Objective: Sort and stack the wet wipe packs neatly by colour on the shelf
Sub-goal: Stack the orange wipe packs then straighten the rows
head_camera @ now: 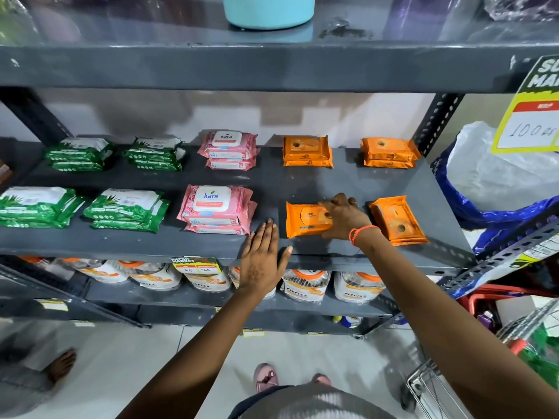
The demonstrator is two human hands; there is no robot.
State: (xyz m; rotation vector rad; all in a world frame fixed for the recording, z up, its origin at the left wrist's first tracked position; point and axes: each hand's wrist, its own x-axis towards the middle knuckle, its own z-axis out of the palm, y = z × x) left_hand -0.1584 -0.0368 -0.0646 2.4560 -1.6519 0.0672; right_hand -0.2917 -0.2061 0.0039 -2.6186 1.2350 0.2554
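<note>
A right hand (343, 217) clamps a flat orange plastic wet wipe pack (305, 219) near the front edge of a dark grey metal shelf (272, 179) (pink and green stacks lie leftward), while the left hand (263, 258) rests flat, fingers together, just beside the pack.

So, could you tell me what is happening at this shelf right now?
A person is tidying wet wipe packs on the grey shelf. The right hand grips the front orange pack, while the left hand rests flat and open on the shelf edge. Green packs lie stacked at the left, pink Kara packs in the middle and orange packs at the right. The front right orange stack sits skewed.
</note>
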